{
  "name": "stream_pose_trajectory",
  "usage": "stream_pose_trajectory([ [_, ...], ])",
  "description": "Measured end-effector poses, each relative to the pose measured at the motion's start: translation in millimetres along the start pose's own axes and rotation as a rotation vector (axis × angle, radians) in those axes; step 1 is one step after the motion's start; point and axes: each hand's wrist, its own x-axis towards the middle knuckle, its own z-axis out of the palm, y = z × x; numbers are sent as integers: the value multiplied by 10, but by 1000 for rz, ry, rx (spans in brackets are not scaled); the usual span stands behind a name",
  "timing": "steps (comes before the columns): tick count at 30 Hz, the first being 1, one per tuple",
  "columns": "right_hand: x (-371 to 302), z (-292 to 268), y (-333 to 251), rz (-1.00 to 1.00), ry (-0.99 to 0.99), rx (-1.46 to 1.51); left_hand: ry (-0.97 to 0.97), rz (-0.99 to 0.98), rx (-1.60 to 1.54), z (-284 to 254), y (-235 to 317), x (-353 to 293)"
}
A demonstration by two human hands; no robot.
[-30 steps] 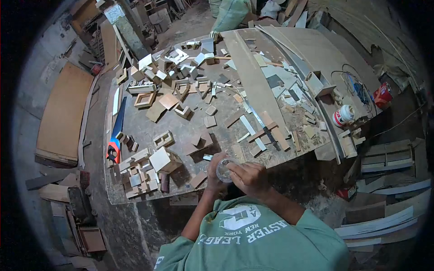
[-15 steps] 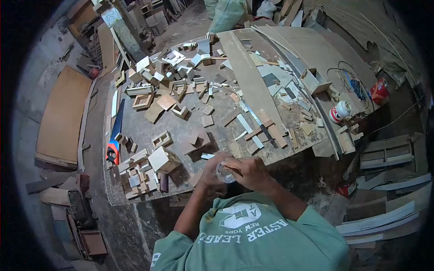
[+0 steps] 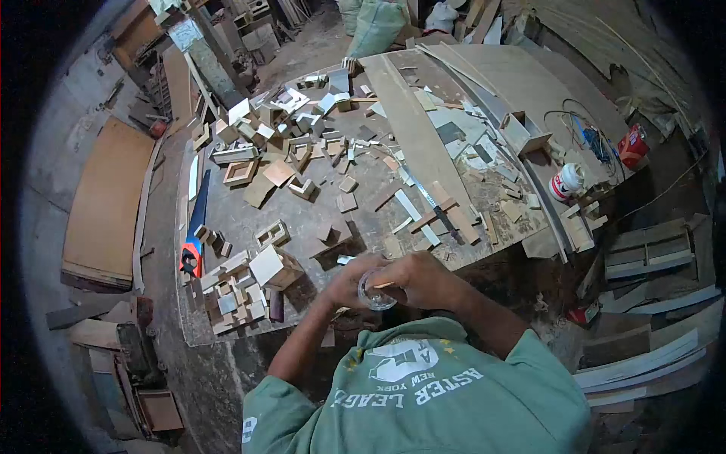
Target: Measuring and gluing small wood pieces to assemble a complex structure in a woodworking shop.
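Close to my chest, at the bench's front edge, my left hand (image 3: 350,284) is wrapped round a small clear cup (image 3: 376,300). My right hand (image 3: 420,278) pinches a thin wooden stick (image 3: 384,285) whose lower end is at the cup's mouth. What the cup contains is too small to make out. Just beyond my hands lie a brown wooden block piece (image 3: 330,240) and a small white strip (image 3: 345,259). To the left of them stands a pale wooden box (image 3: 275,267).
The workbench (image 3: 302,219) carries many wood offcuts and small boxes. A handsaw (image 3: 198,216) lies along its left edge. Crossed strips with a black-handled cutter (image 3: 446,222) lie right of centre. A white bottle (image 3: 567,181) and a red can (image 3: 633,147) stand at the right.
My right hand has shifted slightly and turned over the cup, and less of the stick shows. The cup tilts a little differently. Things on the bench have stayed put.
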Motion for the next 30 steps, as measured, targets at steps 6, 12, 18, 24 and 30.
stream_pose_trajectory([
  [6,-46,-32,-104,-125,181,-216,101,-13,122,-74,292,37],
  [12,-92,120,-250,-180,358,-456,129,116,240,-116,419,105],
  [18,-103,299,-248,-19,430,-189,514,199,398,35,331,-6],
  [24,-18,353,-348,127,471,10,667,290,564,140,142,-124],
  [30,39,461,-258,198,579,354,766,273,606,227,27,-167],
])
